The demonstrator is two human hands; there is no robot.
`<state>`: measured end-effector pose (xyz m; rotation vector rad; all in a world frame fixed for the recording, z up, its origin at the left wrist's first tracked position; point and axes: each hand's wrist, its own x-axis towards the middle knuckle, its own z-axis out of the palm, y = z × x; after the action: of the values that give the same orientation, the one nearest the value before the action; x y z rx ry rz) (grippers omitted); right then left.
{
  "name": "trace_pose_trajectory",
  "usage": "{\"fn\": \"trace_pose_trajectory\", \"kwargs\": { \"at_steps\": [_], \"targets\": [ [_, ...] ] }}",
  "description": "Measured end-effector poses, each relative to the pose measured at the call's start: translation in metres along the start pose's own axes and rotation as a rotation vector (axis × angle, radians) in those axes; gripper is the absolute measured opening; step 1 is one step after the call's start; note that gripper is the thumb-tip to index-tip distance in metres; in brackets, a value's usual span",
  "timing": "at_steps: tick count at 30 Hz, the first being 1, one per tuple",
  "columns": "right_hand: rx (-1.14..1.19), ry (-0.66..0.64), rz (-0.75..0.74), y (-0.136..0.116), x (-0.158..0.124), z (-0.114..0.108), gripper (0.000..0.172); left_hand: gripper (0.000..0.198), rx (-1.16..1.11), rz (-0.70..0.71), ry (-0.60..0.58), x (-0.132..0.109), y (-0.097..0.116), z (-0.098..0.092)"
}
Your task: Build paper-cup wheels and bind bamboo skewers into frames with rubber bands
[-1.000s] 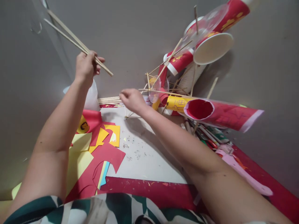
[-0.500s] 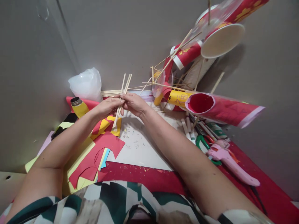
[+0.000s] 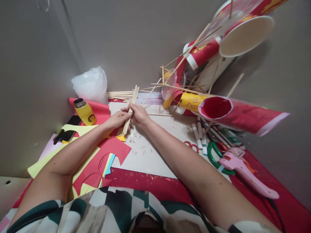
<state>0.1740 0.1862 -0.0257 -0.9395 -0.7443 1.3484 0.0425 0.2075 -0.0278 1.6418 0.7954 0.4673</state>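
Observation:
A small bundle of thin wooden sticks [image 3: 134, 95] stands slanted between my hands, above the white board [image 3: 150, 152]. My left hand [image 3: 121, 118] pinches the bundle from its left side. Fingers of my right hand [image 3: 139, 116] close round the same sticks from the right, thumb near the middle. The sticks lie nearly side by side, their lower ends over cut red and yellow paper [image 3: 115, 147]. More loose sticks [image 3: 121, 94] lie at the back of the board, behind my hands.
At right stands a stick frame with a red paper tube [image 3: 252, 115] and a paper cup [image 3: 246, 37]. Near it lie markers [image 3: 197, 136], green-handled scissors [image 3: 213, 152] and a pink glue gun [image 3: 250, 176]. At left are a yellow bottle [image 3: 85, 111] and a white plastic bag [image 3: 90, 84].
The sticks, fanned apart before, now sit closer together in an even bundle. My hands have shifted slightly right and down in the view. Red-handled scissors now show beside my right arm.

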Motion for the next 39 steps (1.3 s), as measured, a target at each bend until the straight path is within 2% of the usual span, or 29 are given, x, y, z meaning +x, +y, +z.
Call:
{"fn": "trace_pose_trajectory", "kwargs": {
  "at_steps": [2, 5, 10, 13, 18, 22, 28, 33, 39],
  "targets": [
    [0.082, 0.096, -0.036, -0.001, 0.003, -0.002, 0.028, 0.062, 0.114, -0.031, 0.001, 0.000, -0.001, -0.003],
    [0.178, 0.202, -0.096, -0.005, 0.007, -0.007, 0.026, 0.059, 0.343, -0.031, 0.141, 0.004, 0.003, -0.017],
    [0.176, 0.168, -0.010, -0.006, 0.006, -0.012, 0.026, 0.030, 0.695, 0.012, 0.424, 0.034, 0.029, -0.049],
    [0.174, 0.150, 0.041, -0.002, 0.003, -0.011, 0.030, 0.019, 0.977, -0.011, 0.489, 0.069, 0.042, -0.059],
    [0.180, 0.120, 0.103, 0.002, 0.003, -0.013, 0.037, 0.038, 1.330, -0.125, 0.360, 0.126, 0.046, -0.068],
    [0.193, 0.104, 0.141, 0.004, 0.008, -0.016, 0.036, 0.042, 1.505, -0.196, 0.245, 0.150, 0.042, -0.080],
    [0.213, 0.097, 0.178, 0.007, 0.014, -0.020, 0.034, 0.038, 1.626, -0.244, 0.139, 0.161, 0.027, -0.096],
    [0.218, 0.106, 0.186, 0.010, 0.016, -0.022, 0.032, 0.041, 1.647, -0.256, 0.133, 0.166, 0.018, -0.101],
    [0.222, 0.105, 0.198, 0.010, 0.017, -0.022, 0.030, 0.039, 1.651, -0.257, 0.143, 0.169, 0.016, -0.104]
  ]
}}
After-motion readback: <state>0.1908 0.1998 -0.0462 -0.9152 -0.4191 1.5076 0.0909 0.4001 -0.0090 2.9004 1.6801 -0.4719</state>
